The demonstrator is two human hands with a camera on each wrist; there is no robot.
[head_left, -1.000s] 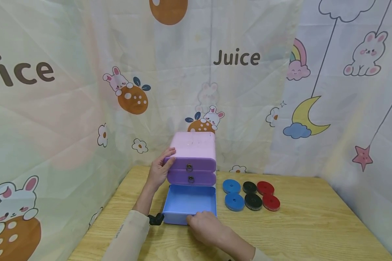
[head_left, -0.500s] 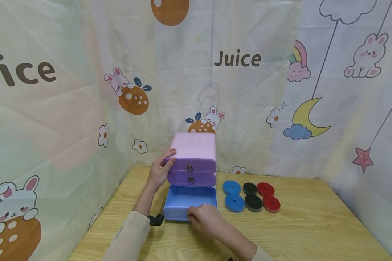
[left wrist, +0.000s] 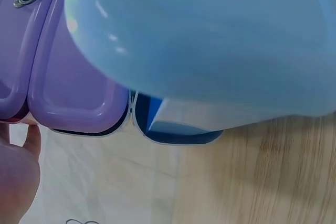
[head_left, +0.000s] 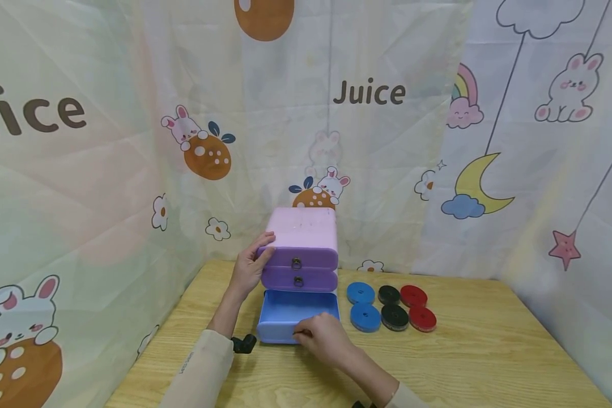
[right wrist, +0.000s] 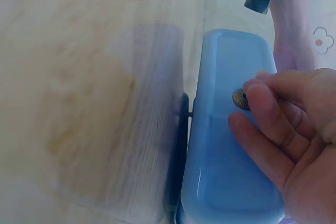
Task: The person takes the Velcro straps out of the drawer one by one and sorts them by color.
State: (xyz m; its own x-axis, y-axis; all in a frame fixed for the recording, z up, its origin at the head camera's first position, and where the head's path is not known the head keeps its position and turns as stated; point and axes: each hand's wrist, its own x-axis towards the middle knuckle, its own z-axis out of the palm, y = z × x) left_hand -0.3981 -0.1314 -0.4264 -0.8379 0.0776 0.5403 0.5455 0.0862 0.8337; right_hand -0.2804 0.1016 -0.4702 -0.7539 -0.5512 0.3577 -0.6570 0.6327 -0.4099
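Note:
A small drawer cabinet (head_left: 302,228) with a pink top stands on the table, its two upper purple drawers closed. My left hand (head_left: 247,269) grips its left side near the top, thumb on the front edge and fingers along the pink top. Below, the blue drawer (head_left: 275,332) stands pulled out, with nothing showing in the visible part of its inside. With thumb and fingertips my right hand (head_left: 326,340) pinches the small brass pull (right wrist: 240,99) on the blue drawer's front; the hand covers part of the pull. In the left wrist view the blue front looms large.
Right of the cabinet lie flat round discs with centre holes in two rows: blue discs (head_left: 365,317), black discs (head_left: 395,317) and red discs (head_left: 422,318). A printed curtain (head_left: 377,187) hangs behind the wooden table (head_left: 464,351).
The blue drawer has slid slightly back toward the cabinet, with my right hand moving along with it. Less of its inside shows. My left hand stays in place.

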